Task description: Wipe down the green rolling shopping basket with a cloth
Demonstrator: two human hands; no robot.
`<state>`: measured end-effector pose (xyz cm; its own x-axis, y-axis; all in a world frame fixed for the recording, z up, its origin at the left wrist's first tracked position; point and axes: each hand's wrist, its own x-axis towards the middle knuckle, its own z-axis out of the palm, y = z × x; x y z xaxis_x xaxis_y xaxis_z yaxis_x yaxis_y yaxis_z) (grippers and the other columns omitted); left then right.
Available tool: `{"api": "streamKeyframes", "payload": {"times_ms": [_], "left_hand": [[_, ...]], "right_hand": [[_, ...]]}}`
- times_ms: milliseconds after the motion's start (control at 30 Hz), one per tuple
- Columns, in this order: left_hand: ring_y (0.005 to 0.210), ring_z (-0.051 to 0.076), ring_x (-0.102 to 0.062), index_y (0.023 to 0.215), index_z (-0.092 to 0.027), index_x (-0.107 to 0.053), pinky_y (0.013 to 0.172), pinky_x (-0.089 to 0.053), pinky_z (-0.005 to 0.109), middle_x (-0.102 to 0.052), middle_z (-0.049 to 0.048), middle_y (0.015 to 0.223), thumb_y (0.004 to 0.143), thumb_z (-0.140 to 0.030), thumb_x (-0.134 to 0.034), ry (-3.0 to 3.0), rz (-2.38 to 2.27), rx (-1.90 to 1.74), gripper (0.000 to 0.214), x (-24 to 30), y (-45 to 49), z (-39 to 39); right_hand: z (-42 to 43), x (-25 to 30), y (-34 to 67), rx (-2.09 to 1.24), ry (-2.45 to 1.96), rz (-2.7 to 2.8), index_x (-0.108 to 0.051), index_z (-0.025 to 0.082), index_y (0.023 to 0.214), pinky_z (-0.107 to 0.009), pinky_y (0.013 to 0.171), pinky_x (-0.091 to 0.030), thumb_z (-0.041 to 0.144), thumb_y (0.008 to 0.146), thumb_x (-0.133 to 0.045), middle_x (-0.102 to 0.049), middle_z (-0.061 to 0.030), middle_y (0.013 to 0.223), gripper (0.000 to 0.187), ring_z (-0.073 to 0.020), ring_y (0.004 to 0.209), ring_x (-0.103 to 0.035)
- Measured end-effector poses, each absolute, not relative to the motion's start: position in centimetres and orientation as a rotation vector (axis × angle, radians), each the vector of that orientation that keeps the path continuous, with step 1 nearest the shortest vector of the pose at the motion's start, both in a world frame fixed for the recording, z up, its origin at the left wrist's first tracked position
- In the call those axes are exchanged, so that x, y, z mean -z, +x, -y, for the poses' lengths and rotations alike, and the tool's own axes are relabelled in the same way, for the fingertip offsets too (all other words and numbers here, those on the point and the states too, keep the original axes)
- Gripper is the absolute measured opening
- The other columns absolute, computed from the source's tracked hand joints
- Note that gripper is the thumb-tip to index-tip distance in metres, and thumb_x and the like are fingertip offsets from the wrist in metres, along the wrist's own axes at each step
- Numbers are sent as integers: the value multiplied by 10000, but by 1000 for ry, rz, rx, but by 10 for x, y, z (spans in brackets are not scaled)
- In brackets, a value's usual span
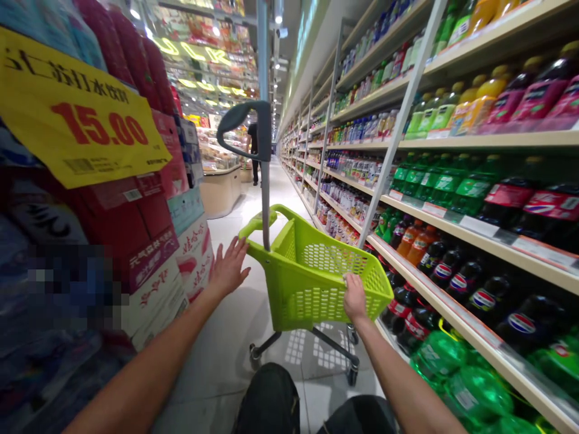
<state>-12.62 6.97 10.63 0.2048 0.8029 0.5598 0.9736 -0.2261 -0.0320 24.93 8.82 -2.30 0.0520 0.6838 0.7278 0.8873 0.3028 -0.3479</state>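
A lime-green shopping basket cart (298, 307) on dark wheeled legs stands right in front of my knees. Its tall grey pull handle (265, 132) rises at the left end. My right hand (355, 295) is closed over the near rim, towards the cart's right end. On the other side, my left hand (229, 265) has its fingers stretched out, with the fingertips at the green grip on the left end; whether they touch it I cannot tell. Inside the basket, the part that shows holds nothing I can make out.
Shelves (452, 223) of bottled drinks line the right, with large green bottles (479, 392) low down. Stacked drink cartons (149, 241) and a yellow price sign (81, 114) crowd the left. A person (254, 147) stands farther down the aisle, near a rounded display counter (221, 190).
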Motion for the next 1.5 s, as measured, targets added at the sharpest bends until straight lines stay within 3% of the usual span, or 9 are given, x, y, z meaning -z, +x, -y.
{"api": "streamKeyframes", "payload": {"times_ms": [333, 433, 600, 767, 900, 1000, 1133, 1300, 1500], "left_hand": [[1335, 243, -133, 1344, -204, -245, 1046, -80, 565, -202, 79, 1447, 763, -246, -500, -2213, 1725, 375, 636, -118, -98, -101], [1338, 234, -121, 1352, -209, -225, 1046, -50, 571, -182, 66, 1453, 791, -280, -455, -2228, 1727, 395, 611, -113, -100, -97], [1346, 250, -35, 1362, -129, -192, 1058, -40, 542, -101, 104, 1465, 798, -437, -409, -2207, 1866, 386, 678, -120, -95, -102], [1341, 269, 38, 1377, -78, -78, 1066, -9, 515, 22, 136, 1463, 735, -530, -462, -2270, 2069, 318, 874, -130, -86, -116], [1341, 261, 46, 1376, -61, -56, 1064, 1, 511, 56, 148, 1457, 732, -537, -439, -2391, 2280, 647, 887, -98, -29, -93], [1346, 226, -19, 1378, -101, -106, 1077, -69, 472, 4, 109, 1468, 800, -491, -327, -2682, 2492, 955, 731, -69, 34, -68], [1329, 217, -152, 1370, -77, -133, 1079, -160, 352, -88, 150, 1458, 829, -485, -289, -2305, 2963, 1467, 696, -69, 73, -67], [1329, 281, -120, 1373, -73, -60, 1082, -139, 401, -40, 189, 1454, 660, -427, -600, -2189, 2966, 1287, 962, -78, 51, -92], [1346, 240, -27, 1370, -123, -108, 1079, -39, 474, -23, 140, 1467, 697, -305, -551, -2417, 2652, 981, 827, -62, 32, -82]], "right_hand": [[-123, -58, 59, 47, -992, 1952, -466, 142, 1232, -360, 1043, -280, -1, 727, -341, -427, -80, 1327, 540, -174, 1262, -315], [-124, -71, 98, 47, -1276, 1993, -520, 155, 1181, -336, 1007, -319, 2, 721, -363, -491, -73, 1274, 510, -177, 1211, -390], [-114, -54, 201, -66, -1580, 1973, -659, 171, 963, -272, 753, -477, 89, 712, -411, -680, -66, 927, 362, -184, 853, -618], [-105, -31, 200, 4, -1560, 1952, -583, 179, 1127, -285, 796, -465, 84, 680, -376, -639, -79, 1062, 502, -185, 912, -607], [-98, -30, 172, -102, -1508, 1878, -577, 142, 1137, -328, 854, -456, 113, 683, -342, -605, -98, 1129, 512, -204, 994, -583], [-96, -35, 163, -298, -1432, 1783, -588, 112, 1115, -327, 862, -461, 182, 717, -320, -624, -102, 1095, 485, -195, 995, -588], [-93, -39, 192, -485, -1414, 1699, -603, 117, 1086, -329, 787, -503, 254, 706, -339, -683, -84, 936, 482, -190, 865, -637], [-71, -17, 269, -215, -1554, 1819, -684, 180, 881, -369, 900, -443, 205, 602, -391, -659, -78, 1012, 406, -214, 985, -591], [-36, 27, 254, -118, -1470, 1875, -638, 171, 1001, -405, 896, -452, 204, 665, -362, -624, -108, 1074, 436, -236, 1022, -570]]}}
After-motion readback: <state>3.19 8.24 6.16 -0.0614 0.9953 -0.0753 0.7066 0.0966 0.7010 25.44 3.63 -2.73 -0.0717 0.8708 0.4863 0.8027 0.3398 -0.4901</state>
